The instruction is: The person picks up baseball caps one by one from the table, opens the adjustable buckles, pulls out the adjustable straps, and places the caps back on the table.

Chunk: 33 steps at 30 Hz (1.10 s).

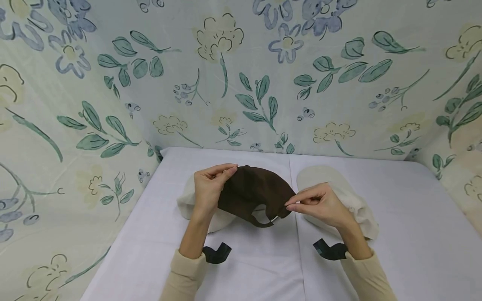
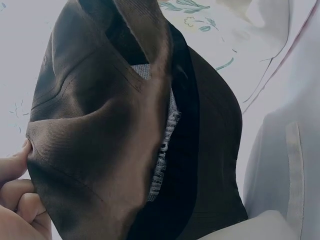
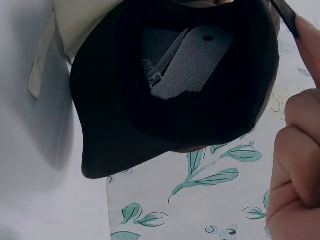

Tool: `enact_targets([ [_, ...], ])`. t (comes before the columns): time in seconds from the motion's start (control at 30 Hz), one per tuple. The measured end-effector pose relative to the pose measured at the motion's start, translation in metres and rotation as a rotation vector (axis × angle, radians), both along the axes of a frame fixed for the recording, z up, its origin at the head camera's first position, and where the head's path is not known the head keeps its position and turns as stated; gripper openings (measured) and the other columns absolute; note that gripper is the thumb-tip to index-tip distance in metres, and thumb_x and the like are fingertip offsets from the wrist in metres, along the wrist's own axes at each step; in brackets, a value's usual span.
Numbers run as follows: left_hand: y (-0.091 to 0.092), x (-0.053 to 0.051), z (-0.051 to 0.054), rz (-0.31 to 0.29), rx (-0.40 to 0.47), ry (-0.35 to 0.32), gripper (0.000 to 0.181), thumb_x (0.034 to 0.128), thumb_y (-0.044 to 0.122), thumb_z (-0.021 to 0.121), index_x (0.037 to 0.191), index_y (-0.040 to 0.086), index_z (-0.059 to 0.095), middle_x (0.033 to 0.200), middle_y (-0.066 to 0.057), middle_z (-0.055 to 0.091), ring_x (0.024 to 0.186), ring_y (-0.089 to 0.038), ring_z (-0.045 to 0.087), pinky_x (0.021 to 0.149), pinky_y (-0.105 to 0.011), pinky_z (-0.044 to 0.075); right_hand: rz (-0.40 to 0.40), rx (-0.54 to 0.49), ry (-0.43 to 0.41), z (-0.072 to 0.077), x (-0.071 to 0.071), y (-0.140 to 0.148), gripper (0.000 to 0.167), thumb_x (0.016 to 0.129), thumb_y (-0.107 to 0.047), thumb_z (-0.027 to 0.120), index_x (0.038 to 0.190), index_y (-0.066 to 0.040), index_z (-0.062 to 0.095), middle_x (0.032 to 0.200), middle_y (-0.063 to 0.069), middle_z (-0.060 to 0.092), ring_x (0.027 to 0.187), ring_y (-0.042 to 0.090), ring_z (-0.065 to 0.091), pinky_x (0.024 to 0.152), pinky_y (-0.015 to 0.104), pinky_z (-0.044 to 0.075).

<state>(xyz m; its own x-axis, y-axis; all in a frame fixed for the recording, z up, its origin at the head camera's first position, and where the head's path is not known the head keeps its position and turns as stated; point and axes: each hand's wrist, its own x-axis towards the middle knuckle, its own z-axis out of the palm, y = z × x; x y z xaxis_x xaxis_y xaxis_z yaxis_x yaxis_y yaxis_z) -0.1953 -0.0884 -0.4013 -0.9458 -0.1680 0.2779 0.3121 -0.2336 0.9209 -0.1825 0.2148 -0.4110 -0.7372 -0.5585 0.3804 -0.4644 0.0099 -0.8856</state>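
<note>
Left hand (image 1: 208, 187) pinches one side of the brown cap (image 1: 256, 190), right hand (image 1: 321, 205) the other; it's above the worktop (image 1: 263, 265), near two pale caps (image 1: 337, 188) (those rest; this one, I judge, awaits placing).

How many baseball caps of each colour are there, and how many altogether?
Brown baseball cap: 1
Cream baseball caps: 2
Total: 3 baseball caps
</note>
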Motion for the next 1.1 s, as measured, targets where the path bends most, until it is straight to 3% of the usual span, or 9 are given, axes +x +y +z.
enact_targets([
  [0.17, 0.001, -0.001, -0.001, -0.010, 0.007, 0.004, 0.021, 0.0853, 0.004, 0.084, 0.099, -0.011, 0.078, 0.055, 0.005, 0.062, 0.051, -0.004, 0.025, 0.049, -0.022, 0.018, -0.078, -0.071, -0.004, 0.004, 0.005, -0.002, 0.023, 0.081, 0.021, 0.073, 0.092, 0.002, 0.080, 0.054, 0.003, 0.023, 0.050, 0.019, 0.016, 0.043, 0.032, 0.015],
  [0.27, 0.001, -0.001, -0.002, -0.021, 0.000, 0.004, 0.021, 0.0856, 0.004, 0.084, 0.099, -0.011, 0.078, 0.049, 0.004, 0.051, 0.050, -0.004, 0.022, 0.049, -0.022, 0.016, -0.139, -0.130, -0.022, 0.006, 0.007, -0.003, 0.023, 0.081, 0.022, 0.073, 0.091, 0.003, 0.081, 0.049, 0.000, 0.031, 0.050, 0.020, 0.014, 0.043, 0.036, 0.012],
  [0.4, 0.000, -0.001, -0.003, -0.027, -0.026, -0.001, 0.019, 0.0867, 0.005, 0.083, 0.099, -0.009, 0.079, 0.049, 0.002, 0.051, 0.050, -0.004, 0.022, 0.048, -0.021, 0.016, -0.218, -0.199, -0.046, 0.010, 0.011, -0.006, 0.025, 0.081, 0.020, 0.074, 0.090, -0.001, 0.082, 0.048, -0.003, 0.044, 0.052, 0.019, 0.014, 0.045, 0.036, 0.013],
  [0.6, 0.001, 0.000, -0.003, 0.007, -0.062, 0.014, 0.018, 0.0875, 0.007, 0.083, 0.100, -0.006, 0.080, 0.050, 0.009, 0.038, 0.050, -0.005, 0.021, 0.047, -0.021, 0.015, -0.261, -0.289, -0.004, 0.017, 0.018, -0.014, 0.020, 0.082, 0.024, 0.070, 0.090, 0.008, 0.079, 0.055, 0.001, 0.023, 0.054, 0.018, 0.014, 0.048, 0.034, 0.013],
  [0.7, 0.003, 0.000, -0.001, 0.050, -0.063, 0.034, 0.018, 0.0867, 0.008, 0.084, 0.099, -0.005, 0.081, 0.050, 0.009, 0.041, 0.051, -0.005, 0.022, 0.048, -0.022, 0.016, -0.289, -0.320, 0.008, 0.022, 0.020, -0.018, 0.020, 0.083, 0.023, 0.070, 0.090, 0.007, 0.078, 0.055, 0.001, 0.021, 0.055, 0.017, 0.013, 0.049, 0.033, 0.015],
  [0.8, 0.005, 0.001, 0.001, 0.087, -0.051, 0.068, 0.018, 0.0863, 0.007, 0.084, 0.099, -0.005, 0.081, 0.057, 0.009, 0.062, 0.053, -0.004, 0.024, 0.049, -0.021, 0.020, -0.338, -0.341, -0.002, 0.026, 0.021, -0.022, 0.023, 0.084, 0.021, 0.071, 0.091, 0.000, 0.080, 0.056, 0.002, 0.021, 0.055, 0.017, 0.013, 0.050, 0.030, 0.019],
  [0.83, 0.005, 0.002, 0.002, 0.094, -0.050, 0.082, 0.017, 0.0863, 0.006, 0.084, 0.099, -0.006, 0.081, 0.063, 0.008, 0.069, 0.054, -0.003, 0.026, 0.050, -0.019, 0.022, -0.358, -0.345, -0.009, 0.027, 0.022, -0.023, 0.024, 0.084, 0.020, 0.072, 0.091, -0.002, 0.081, 0.056, 0.002, 0.021, 0.054, 0.017, 0.014, 0.051, 0.029, 0.020],
  [0.97, 0.008, 0.006, 0.006, 0.052, -0.032, 0.136, 0.016, 0.0871, 0.000, 0.081, 0.100, -0.009, 0.079, 0.087, 0.003, 0.081, 0.067, -0.003, 0.064, 0.068, -0.013, 0.053, -0.422, -0.347, -0.033, 0.032, 0.023, -0.028, 0.019, 0.085, 0.016, 0.074, 0.090, -0.001, 0.081, 0.055, 0.002, 0.024, 0.054, 0.017, 0.018, 0.052, 0.026, 0.026],
  [1.1, 0.012, 0.014, 0.011, -0.017, -0.061, 0.189, 0.015, 0.0879, 0.000, 0.080, 0.102, -0.007, 0.080, 0.097, -0.010, 0.081, 0.090, -0.013, 0.075, 0.084, -0.023, 0.060, -0.460, -0.369, -0.043, 0.037, 0.025, -0.033, 0.009, 0.085, 0.015, 0.075, 0.091, 0.009, 0.078, 0.054, 0.001, 0.025, 0.054, 0.017, 0.017, 0.052, 0.026, 0.025],
])
